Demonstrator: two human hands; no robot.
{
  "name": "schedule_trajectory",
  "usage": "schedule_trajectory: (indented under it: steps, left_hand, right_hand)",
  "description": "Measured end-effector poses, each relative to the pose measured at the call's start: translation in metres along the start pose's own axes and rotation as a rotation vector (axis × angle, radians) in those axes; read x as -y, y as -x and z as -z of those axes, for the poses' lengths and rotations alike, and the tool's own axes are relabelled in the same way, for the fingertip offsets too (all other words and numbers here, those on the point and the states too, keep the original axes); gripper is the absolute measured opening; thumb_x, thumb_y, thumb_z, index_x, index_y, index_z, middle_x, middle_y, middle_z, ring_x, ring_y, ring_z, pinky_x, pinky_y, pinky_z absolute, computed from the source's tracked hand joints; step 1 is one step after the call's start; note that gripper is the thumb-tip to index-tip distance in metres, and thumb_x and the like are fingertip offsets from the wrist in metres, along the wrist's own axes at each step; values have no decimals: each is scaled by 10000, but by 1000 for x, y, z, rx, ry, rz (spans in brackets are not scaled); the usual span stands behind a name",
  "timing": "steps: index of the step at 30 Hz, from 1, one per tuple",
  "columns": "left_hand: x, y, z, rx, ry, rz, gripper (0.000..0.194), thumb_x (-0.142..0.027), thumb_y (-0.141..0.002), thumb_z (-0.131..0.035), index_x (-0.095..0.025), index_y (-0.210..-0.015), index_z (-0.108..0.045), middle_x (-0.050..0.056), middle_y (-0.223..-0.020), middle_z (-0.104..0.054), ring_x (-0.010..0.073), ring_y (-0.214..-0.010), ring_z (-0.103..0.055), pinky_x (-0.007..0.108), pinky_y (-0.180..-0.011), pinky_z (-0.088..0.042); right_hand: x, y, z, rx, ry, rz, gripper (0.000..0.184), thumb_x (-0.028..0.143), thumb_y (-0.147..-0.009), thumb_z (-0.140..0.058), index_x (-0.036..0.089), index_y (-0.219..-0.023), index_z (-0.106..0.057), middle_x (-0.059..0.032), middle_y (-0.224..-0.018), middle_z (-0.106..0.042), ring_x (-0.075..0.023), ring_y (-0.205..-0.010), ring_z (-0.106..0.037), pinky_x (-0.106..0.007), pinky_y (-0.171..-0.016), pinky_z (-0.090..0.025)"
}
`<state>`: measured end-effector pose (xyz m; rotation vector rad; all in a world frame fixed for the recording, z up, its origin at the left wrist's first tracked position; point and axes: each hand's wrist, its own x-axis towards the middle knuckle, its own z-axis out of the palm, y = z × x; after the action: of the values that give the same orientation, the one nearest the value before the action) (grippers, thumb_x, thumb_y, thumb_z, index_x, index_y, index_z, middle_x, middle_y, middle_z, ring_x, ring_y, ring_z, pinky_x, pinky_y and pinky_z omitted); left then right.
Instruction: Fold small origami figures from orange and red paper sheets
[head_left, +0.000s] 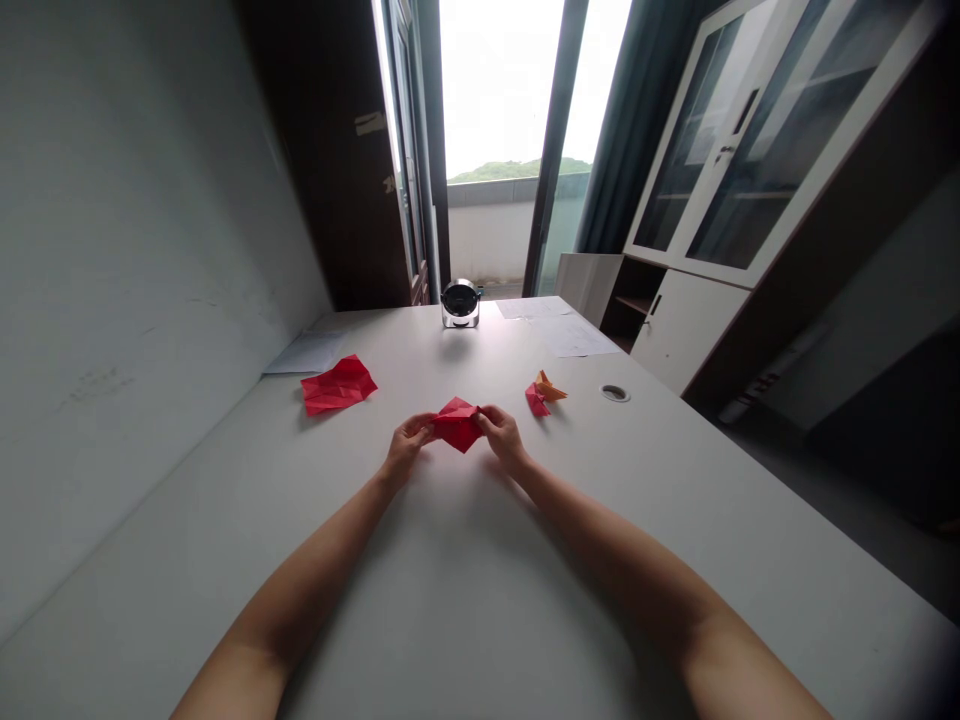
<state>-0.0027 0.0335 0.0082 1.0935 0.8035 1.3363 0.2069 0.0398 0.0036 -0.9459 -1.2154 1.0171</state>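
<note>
Forearms [337,550] face table's [465,600] far edge, left hand [407,440] and right hand [505,436] pinching folded paper [458,427]; light, even tension likely best.

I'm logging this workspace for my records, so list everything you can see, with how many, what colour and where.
folded paper: 1, red, between the hands
creased sheet: 1, red, left on table
small folded pieces: pink-red and orange, right; count unclear
round device: 1, black and silver, far edge
papers: white, far left and far right
table: 1, white, centre
cabinet: white, right
curtain: dark, by the window
left hand, right hand: at the folded paper
</note>
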Motion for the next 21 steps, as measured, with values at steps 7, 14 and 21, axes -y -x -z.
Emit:
schedule_trajectory:
  steps: [7, 14, 21]
  left_hand:
    - [-1, 1, 0, -15, -32, -37, 385, -389, -723, -775, -135, -998, -687, 87, -932, -714, 197, -832, -675, 429, -869, -546]
    - [-1, 2, 0, -22, -96, -39, 396, -415, -726, -772, -139, -1004, -720, 91, -957, -713, 170, -706, -671, 376, -766, -546]
    - [0, 1, 2, -23, -100, -29, 381, -406, -729, -771, -132, -990, -733, 100, -947, -725, 165, -695, -668, 369, -774, -536]
  right_hand:
    - [-3, 0, -1, 25, -1, -9, 294, 449, -763, -626, 165, -838, -641, -19, -728, -636, -145, -670, -570, -269, -620, -487]
    - [-2, 0, -1, 30, -37, -9, 228, 359, -737, -628, 168, -861, -630, -22, -780, -653, -148, -697, -591, -282, -657, -505]
    - [-4, 0, -1, 23, -31, 11, 210, 336, -748, -620, 165, -869, -636, -24, -791, -648, -149, -714, -583, -273, -658, -495]
